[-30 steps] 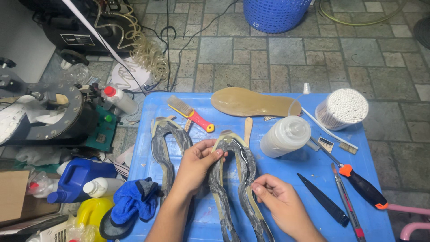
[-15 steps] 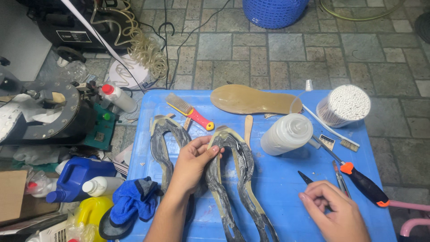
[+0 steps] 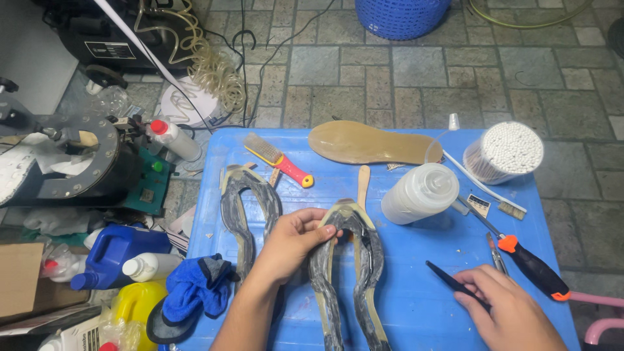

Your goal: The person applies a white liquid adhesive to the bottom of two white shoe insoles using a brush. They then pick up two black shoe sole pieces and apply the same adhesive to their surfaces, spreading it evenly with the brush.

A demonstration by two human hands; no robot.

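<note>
On the blue table (image 3: 416,305), the left hand (image 3: 289,244) pinches the toe of a grey shoe rim (image 3: 348,273), pinning it flat, while the right hand (image 3: 510,312) closes on a thin black tool (image 3: 448,281) lying just beside.

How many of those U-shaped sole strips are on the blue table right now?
2. One sole strip lies mid-table, its top end pinched by the left hand. The other strip lies just left of it, partly covered by that forearm. Nothing suggests more, though the table's near edge is out of frame.
</note>
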